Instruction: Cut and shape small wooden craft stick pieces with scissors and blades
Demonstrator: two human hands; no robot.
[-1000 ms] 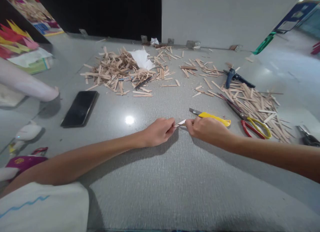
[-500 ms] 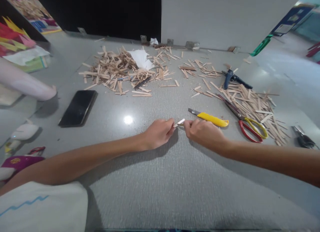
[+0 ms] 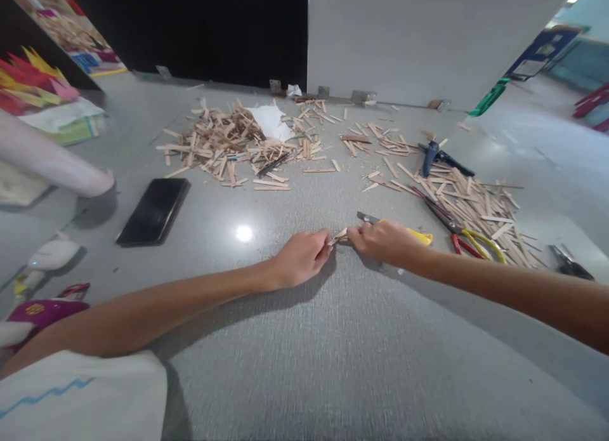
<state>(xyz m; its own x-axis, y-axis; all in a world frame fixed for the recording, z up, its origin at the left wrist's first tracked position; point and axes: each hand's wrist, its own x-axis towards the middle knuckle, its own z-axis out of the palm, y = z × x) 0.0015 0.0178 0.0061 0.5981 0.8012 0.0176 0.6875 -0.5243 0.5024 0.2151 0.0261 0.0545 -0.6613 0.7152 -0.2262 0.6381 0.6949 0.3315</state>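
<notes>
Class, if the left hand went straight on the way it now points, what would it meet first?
The bare left hand grips a small pale strip, apparently wooden; just beyond that, it would probably meet the bare right hand first, though depth is uncertain here.

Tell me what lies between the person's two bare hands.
The head view shows a thin strip of pale wood spanning the gap between the left hand and the right hand.
</notes>
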